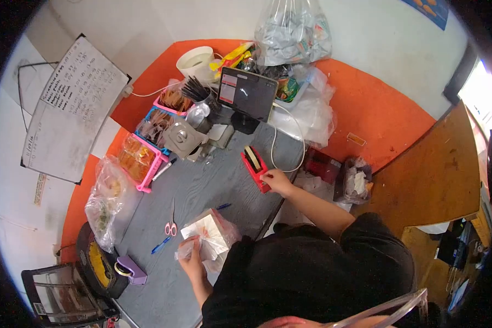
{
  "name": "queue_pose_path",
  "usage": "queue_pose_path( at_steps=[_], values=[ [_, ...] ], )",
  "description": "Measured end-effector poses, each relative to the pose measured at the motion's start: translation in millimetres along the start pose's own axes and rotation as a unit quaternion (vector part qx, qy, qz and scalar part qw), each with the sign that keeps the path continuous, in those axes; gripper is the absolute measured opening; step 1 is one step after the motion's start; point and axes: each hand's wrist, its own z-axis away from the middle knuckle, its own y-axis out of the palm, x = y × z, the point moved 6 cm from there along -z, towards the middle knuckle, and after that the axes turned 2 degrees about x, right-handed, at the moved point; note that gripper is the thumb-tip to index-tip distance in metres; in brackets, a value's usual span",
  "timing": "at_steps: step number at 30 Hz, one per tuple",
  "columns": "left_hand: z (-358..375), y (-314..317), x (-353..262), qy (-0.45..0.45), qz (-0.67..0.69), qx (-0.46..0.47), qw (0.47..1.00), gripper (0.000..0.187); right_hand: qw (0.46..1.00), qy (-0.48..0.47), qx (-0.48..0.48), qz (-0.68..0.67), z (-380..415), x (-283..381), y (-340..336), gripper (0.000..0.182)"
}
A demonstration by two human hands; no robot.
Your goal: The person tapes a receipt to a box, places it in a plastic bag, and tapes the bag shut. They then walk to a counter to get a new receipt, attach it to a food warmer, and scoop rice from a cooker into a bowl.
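Right now the left hand [192, 263] pinches a clear bag [210, 238] of white paper near the desk's [202, 186] front edge, fingers closed on the plastic. Over at the right edge, the right hand [277, 181] grips a red tape dispenser [255, 167]. Pink scissors [171, 226] and a blue pen [160, 244] lie just beside the bag.
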Motion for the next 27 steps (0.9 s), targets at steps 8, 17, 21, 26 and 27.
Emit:
queue_pose_path(
  at_steps=[8, 17, 21, 26, 27],
  values=[
    [0, 1, 3, -0.023, 0.057, -0.014, 0.998, 0.015, 0.877, -0.432, -0.206, 0.035, 50, 5, -9, 0.017],
    [0, 4, -3, 0.014, 0.055, 0.0, 0.998, 0.013, 0.942, -0.246, -0.221, 0.06, 34, 26, -16, 0.031],
    [-1, 3, -4, 0.029, 0.043, 0.005, 0.999, 0.014, 0.957, -0.224, -0.119, -0.138, 24, 10, -8, 0.047],
    [-2, 0, 0, 0.028, 0.024, 0.021, 0.999, 0.014, 0.932, -0.326, -0.126, -0.095, 38, -13, -6, 0.049],
    [-2, 2, 0, 0.022, 0.027, 0.027, 0.999, 0.014, 0.933, -0.321, -0.162, -0.015, 41, -12, -8, 0.048]
  ],
)
